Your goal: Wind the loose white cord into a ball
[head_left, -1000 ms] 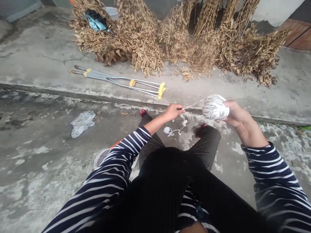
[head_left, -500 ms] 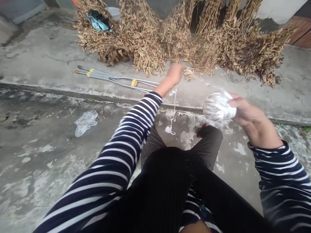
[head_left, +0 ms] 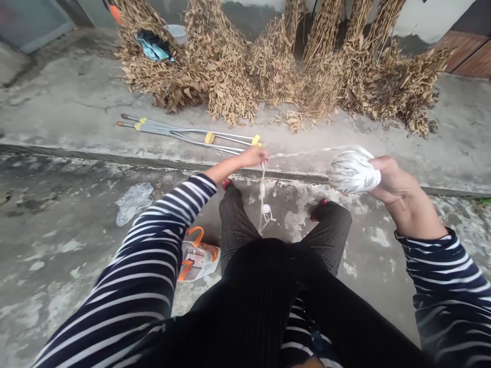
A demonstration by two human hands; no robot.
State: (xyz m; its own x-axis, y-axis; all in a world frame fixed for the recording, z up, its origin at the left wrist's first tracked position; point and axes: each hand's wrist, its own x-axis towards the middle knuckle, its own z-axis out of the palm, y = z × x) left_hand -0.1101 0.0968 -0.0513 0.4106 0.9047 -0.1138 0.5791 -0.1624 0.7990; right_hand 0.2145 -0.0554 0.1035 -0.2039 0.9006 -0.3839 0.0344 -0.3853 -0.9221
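Observation:
A thick ball of white cord [head_left: 353,171] is gripped at its right side by my right hand [head_left: 395,186], the thumb pressed on the windings. From the ball a strand of cord [head_left: 299,153] runs left through the air to my left hand [head_left: 253,156], whose fingers are closed around it. Below that hand the cord hangs down between my legs. A small loose tangle of the same white cord [head_left: 266,210] is on the ground between my feet.
Metal crutches [head_left: 169,130] with yellow pads lie on the raised concrete ledge. Dried leafy stalks [head_left: 230,76] lean along the wall behind. On the ground at left are a crumpled clear plastic sheet [head_left: 134,203] and a white bag with orange handles [head_left: 203,263].
My left hand has moved left and down toward me, and the strand between my hands now stretches nearly level. My right hand keeps hold of the ball, shifted slightly right.

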